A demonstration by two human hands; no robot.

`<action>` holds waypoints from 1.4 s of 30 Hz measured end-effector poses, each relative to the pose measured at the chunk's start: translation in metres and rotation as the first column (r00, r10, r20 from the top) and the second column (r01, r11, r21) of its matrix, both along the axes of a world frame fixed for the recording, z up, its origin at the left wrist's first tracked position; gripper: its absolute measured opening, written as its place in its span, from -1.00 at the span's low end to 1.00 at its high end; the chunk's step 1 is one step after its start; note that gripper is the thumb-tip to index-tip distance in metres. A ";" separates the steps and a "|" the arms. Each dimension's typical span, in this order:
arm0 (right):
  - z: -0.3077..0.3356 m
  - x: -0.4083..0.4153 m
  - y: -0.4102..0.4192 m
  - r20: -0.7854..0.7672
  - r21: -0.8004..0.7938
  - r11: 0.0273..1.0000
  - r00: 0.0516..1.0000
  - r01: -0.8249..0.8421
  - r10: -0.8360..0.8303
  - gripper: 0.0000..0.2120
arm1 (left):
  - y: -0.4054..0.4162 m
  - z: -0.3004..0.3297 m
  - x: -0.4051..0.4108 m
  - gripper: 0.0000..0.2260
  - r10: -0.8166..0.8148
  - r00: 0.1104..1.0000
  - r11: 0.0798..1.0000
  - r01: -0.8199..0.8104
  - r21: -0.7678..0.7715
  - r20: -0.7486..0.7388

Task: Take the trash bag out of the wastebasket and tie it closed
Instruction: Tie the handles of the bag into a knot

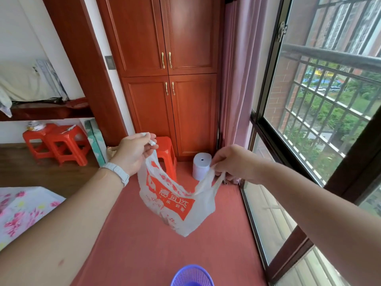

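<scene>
Trash bag [175,205] hangs between both hands' fingers [151,144], handles pinched.

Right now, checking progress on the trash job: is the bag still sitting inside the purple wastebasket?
No, the bag hangs in the air between the left hand and right hand, above the purple wastebasket.

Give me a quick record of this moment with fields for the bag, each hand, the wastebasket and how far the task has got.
bag: white plastic bag with orange print, hanging in the air, mouth open, not tied
left hand: left hand grips one handle, raised
right hand: right hand grips the other handle, pulled apart from the left
wastebasket: purple mesh wastebasket on the red floor, below the bag, no bag in it
task stage: bag out of the wastebasket, tying not yet done
</scene>
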State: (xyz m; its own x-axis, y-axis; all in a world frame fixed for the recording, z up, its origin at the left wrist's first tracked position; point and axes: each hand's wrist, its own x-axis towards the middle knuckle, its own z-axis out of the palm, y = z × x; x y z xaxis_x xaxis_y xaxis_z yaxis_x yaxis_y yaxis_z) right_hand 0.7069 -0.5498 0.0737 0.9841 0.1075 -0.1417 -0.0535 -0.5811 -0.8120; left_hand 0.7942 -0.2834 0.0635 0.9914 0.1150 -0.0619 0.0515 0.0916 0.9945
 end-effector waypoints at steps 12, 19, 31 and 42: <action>0.049 0.029 0.062 0.508 -0.087 0.960 0.818 -0.264 0.271 -0.80 | -0.040 0.001 -0.045 -0.89 -0.548 0.837 0.788 0.514 0.341 0.005; 0.029 0.057 0.041 0.504 0.222 0.969 0.863 -0.104 -0.023 -0.84 | -0.047 0.014 -0.050 -0.80 -0.688 0.724 0.725 0.685 0.066 0.041; -0.017 0.059 0.033 -0.124 0.582 0.797 0.951 -0.162 0.283 -0.86 | -0.060 0.040 -0.048 -0.83 -0.539 0.842 0.675 0.448 0.586 -0.023; 0.004 0.064 0.034 -0.277 0.539 0.799 0.840 -0.266 0.466 -0.61 | -0.050 0.046 -0.034 -0.90 -0.458 0.886 0.532 0.338 0.776 -0.071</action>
